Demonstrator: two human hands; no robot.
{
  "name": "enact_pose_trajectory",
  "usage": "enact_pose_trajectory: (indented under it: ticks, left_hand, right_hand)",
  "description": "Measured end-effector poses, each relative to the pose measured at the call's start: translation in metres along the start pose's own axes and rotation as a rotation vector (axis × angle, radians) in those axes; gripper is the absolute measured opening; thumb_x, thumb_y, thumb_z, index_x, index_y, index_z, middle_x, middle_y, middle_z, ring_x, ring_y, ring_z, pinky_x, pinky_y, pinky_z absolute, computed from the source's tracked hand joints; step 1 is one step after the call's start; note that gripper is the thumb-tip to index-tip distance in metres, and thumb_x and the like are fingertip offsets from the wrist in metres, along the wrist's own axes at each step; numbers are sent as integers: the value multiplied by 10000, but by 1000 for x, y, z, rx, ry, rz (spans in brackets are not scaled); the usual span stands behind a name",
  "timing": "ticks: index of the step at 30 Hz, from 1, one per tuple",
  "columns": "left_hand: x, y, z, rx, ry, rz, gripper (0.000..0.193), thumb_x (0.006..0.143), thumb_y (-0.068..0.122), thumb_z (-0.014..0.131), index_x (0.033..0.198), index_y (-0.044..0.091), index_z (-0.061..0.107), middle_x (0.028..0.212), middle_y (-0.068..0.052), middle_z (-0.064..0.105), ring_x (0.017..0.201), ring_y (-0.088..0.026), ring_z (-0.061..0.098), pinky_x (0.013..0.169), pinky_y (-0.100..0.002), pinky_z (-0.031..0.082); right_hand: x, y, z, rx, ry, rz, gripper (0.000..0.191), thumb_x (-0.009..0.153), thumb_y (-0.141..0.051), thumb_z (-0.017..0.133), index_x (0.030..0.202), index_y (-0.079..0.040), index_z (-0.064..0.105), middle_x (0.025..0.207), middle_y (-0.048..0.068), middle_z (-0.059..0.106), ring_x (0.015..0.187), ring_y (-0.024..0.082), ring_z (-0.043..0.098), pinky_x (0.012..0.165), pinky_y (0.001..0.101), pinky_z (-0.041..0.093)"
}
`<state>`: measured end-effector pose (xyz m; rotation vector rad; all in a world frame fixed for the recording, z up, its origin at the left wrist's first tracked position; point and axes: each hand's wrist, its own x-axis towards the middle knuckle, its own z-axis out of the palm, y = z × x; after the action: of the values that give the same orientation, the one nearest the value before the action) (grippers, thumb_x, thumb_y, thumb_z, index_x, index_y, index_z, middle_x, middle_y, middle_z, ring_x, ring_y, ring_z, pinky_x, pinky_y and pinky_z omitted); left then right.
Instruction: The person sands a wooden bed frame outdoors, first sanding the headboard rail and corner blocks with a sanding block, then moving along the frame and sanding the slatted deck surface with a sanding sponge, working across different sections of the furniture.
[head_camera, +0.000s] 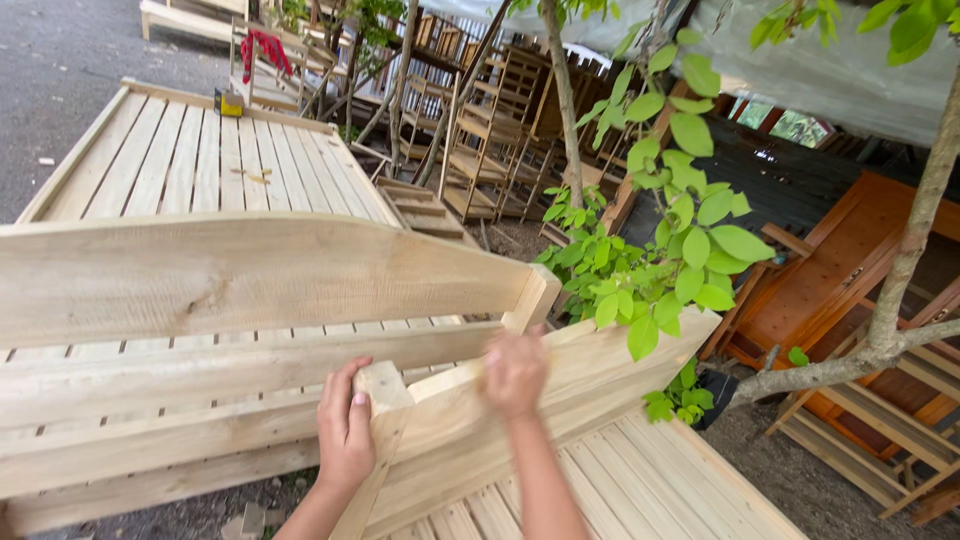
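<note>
Head view, looking down on unfinished pale-wood furniture outdoors. We see the left hand (345, 432) wrapped around the square top of a corner post (383, 400), fingers curled on its left face, thumb side toward the wood. The right hand (514, 373) lies against the upper edge of the slanting side board (590, 370) that meets this post; motion blur hides the fingers, so we cannot tell whether it grips the board or only presses on it. Post and board stand low in the middle of the view, just in front of the broad curved headboard (250, 275), whose own end post (532, 297) rises close above the right hand.

Behind the headboard lies a slatted bed platform (190, 160); on its far edge sits a small yellow boxlike object (229, 105), too small to identify. A red cloth (262, 50) hangs on a frame beyond it. A second slatted panel (640, 480) lies beneath the forearms. A leafy sapling (670, 230) crowds the right side, with orange-brown stained furniture (840, 270) and stacked chair frames (490, 130) farther off.
</note>
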<state>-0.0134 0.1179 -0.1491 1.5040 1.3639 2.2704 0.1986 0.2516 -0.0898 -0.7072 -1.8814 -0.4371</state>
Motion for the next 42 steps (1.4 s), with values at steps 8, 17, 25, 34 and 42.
enact_pose_trajectory:
  ticks: [8, 17, 25, 34, 42]
  left_hand:
    - [6, 1, 1, 28, -4, 20, 391, 940, 114, 435, 1283, 21, 596, 1076, -204, 600, 1025, -362, 584, 947, -397, 445]
    - [5, 0, 4, 12, -4, -30, 395, 919, 99, 438, 1266, 28, 614, 1047, -189, 616, 966, -351, 608, 901, -413, 474]
    - [6, -1, 10, 6, 44, 43, 376, 920, 115, 449, 1250, 27, 605, 1128, -206, 633, 1048, -387, 619, 924, -438, 477]
    - [3, -3, 9, 63, -12, 8, 371, 938, 142, 455, 1275, 54, 581, 1146, -206, 635, 1057, -403, 613, 901, -460, 452]
    - [18, -20, -3, -26, -223, -211, 289, 940, 183, 564, 1196, 58, 609, 1093, -174, 673, 1011, -337, 646, 907, -407, 499]
  right_hand:
    - [29, -17, -16, -207, -492, 282, 309, 896, -220, 518, 822, -115, 798, 965, 98, 774, 1002, 292, 688, 1257, 625, 102]
    - [11, 6, -16, -148, -373, 110, 326, 961, -242, 470, 905, -87, 753, 1062, 133, 749, 1118, 330, 651, 1203, 628, 211]
    - [10, -49, 3, -330, -362, 190, 283, 955, -248, 509, 904, -68, 722, 985, 145, 715, 1067, 327, 632, 1239, 624, 218]
    - [5, -98, -16, -2, -330, 16, 249, 917, -324, 592, 921, -97, 692, 946, 84, 702, 1028, 310, 627, 1174, 625, 229]
    - [-3, -64, -15, 189, -284, 206, 184, 875, -289, 686, 841, -113, 726, 807, 23, 699, 870, 243, 627, 1210, 575, 196]
